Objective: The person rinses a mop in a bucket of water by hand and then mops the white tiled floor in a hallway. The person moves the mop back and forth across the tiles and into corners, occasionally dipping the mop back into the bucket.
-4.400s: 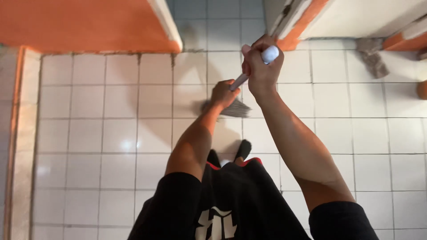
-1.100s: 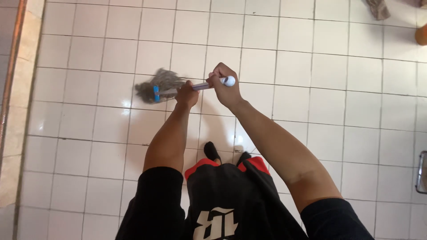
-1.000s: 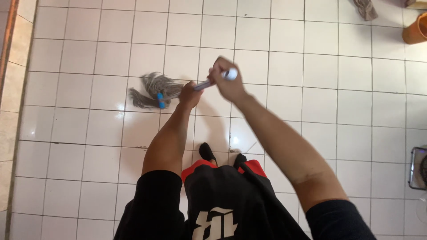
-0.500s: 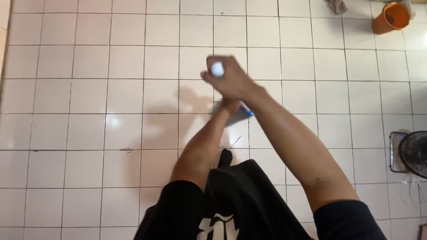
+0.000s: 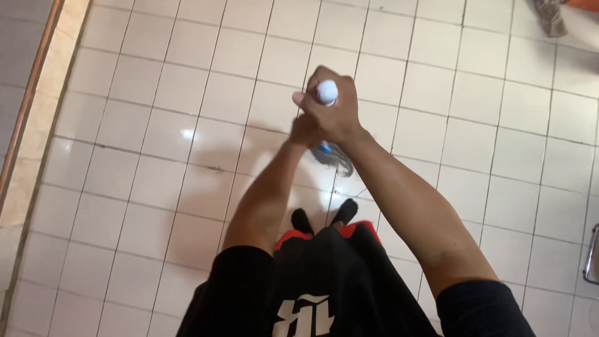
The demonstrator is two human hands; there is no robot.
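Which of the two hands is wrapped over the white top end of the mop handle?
The right hand: it covers the handle's white tip. The left hand grips lower, nearer the grey mop head.

Mop head (image 5: 334, 157) on white tiled floor (image 5: 156, 125)

A: Mop handle (image 5: 327, 93) almost wholly hidden, only the white end cap showing above the right hand (image 5: 334, 112).
B: Left hand (image 5: 304, 130) mostly tucked behind the right, grip impossible to read.
A: Mop head (image 5: 335, 157) blurred, half covered by the forearms; just grey strands and a blue speck.
B: Far right, grey cloth (image 5: 551, 17) cut off by the top edge.
A: Near right, metal object (image 5: 593, 256) sliced by the edge, kind unclear.
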